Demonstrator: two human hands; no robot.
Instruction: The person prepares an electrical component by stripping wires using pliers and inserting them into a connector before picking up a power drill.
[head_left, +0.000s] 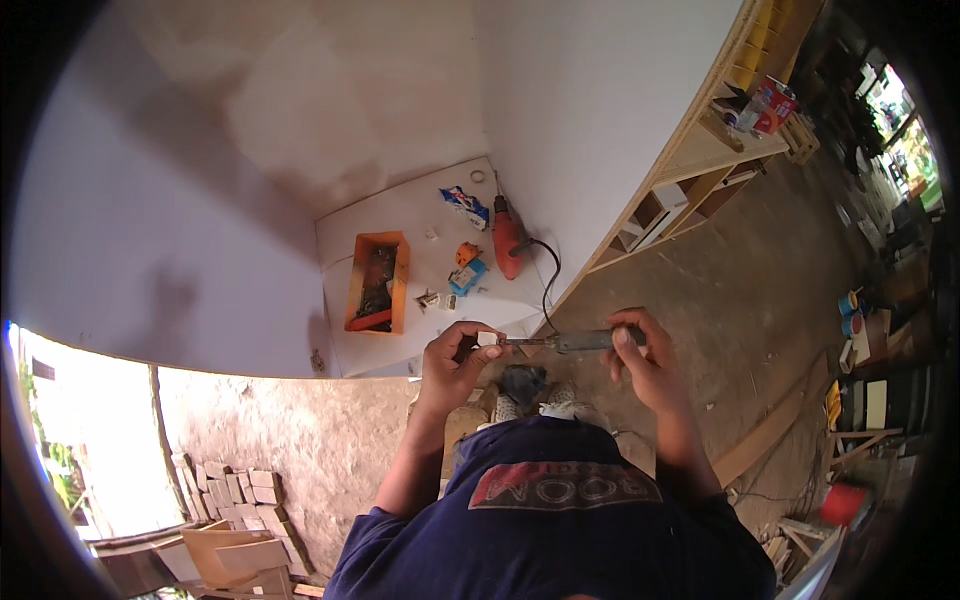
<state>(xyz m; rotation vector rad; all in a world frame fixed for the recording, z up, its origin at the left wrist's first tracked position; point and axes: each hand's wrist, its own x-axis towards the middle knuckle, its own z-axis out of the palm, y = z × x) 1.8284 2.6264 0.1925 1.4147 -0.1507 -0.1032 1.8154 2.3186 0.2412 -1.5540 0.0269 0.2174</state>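
Observation:
My left hand point(455, 362) pinches a small white block-like piece point(487, 339) between thumb and fingers. Level across from it, my right hand point(644, 352) grips the end of a screwdriver point(582, 342) with a dark grey handle. The screwdriver's thin shaft points left, and its tip reaches the white piece; whether it sits in a screw is too small to tell. Just beyond my hands, on the white board, lie a red corded drill point(506, 240), an orange open box point(403, 285) of dark small hardware, and a blue small carton point(467, 277).
White panels point(590, 100) rise around the board. A blue and white crumpled packet point(465, 207) and small loose fittings point(435, 300) lie there. The drill's black cord point(553, 275) hangs over the board's edge. Stacked bricks point(235, 490) and wood offcuts point(235, 560) stand lower left.

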